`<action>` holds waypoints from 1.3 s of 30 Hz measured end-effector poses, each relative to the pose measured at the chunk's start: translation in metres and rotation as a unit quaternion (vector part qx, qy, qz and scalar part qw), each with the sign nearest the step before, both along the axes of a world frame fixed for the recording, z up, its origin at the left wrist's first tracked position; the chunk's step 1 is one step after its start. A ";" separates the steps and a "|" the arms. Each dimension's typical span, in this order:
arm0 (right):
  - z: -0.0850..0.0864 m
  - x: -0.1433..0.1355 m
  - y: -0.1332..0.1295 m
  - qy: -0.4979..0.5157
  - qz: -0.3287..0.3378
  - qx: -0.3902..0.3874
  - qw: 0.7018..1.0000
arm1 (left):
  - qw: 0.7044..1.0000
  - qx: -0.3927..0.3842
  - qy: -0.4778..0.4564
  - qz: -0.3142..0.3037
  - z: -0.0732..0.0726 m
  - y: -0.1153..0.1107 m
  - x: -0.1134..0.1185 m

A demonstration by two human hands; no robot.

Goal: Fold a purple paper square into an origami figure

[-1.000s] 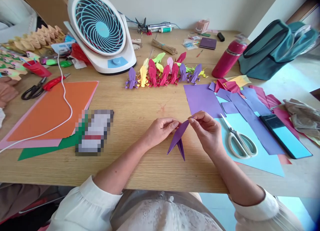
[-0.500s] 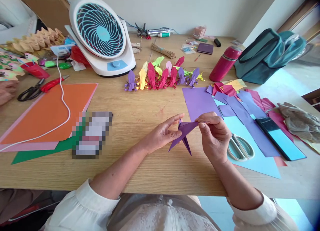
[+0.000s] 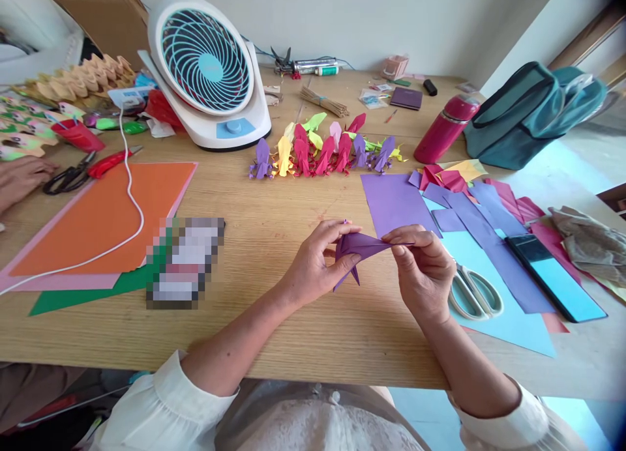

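Observation:
A folded purple origami figure [image 3: 360, 244] is held between my two hands above the wooden table. My left hand [image 3: 323, 259] has its thumb and fingers closed round the wider left part, where narrow pointed flaps stick out below. At the right, the thumb and fingers of my right hand [image 3: 426, 268] pinch the slim tip. Just beyond, a purple sheet [image 3: 398, 203] lies flat. White-handled scissors [image 3: 474, 291] rest on light blue paper [image 3: 518, 327] beside my right wrist.
Several finished origami figures [image 3: 325, 154] stand in rows at the middle back. A fan [image 3: 210, 66] is behind them on the left, a red bottle [image 3: 445, 128] on the right. Orange paper [image 3: 107, 216] and a blurred phone [image 3: 188, 262] lie left. Another person's hand [image 3: 22, 180] rests at the left edge.
My left fingers have closed further round the origami figure, which has turned so its lower points show less. My right hand keeps its pinch. The other person's hand has come further into view.

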State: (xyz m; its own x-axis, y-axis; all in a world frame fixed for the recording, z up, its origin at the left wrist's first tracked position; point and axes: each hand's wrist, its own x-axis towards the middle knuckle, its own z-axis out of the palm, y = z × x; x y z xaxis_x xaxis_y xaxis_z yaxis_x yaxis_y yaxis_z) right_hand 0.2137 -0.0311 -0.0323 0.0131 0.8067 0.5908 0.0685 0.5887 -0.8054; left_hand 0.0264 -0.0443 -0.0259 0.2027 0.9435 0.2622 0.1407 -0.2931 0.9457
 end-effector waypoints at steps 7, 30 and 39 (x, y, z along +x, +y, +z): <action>0.001 -0.001 -0.001 -0.009 0.008 0.005 1.000 | 1.000 0.007 -0.023 0.008 -0.002 0.002 -0.001; -0.003 -0.001 -0.009 -0.167 0.055 0.136 0.975 | 0.958 -0.201 -0.203 -0.028 -0.014 0.006 0.001; -0.007 -0.004 -0.011 -0.098 0.065 0.061 0.991 | 0.956 -0.202 -0.211 -0.025 -0.015 0.007 0.000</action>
State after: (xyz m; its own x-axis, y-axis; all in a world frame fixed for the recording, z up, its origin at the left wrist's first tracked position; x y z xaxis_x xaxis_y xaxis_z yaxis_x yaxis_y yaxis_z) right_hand 0.2099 -0.0421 -0.0393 -0.2104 0.7161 0.6655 0.1333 0.6954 -0.7061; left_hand 0.0267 -0.0370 -0.0405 0.2068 0.9770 -0.0527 -0.2830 0.1113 0.9526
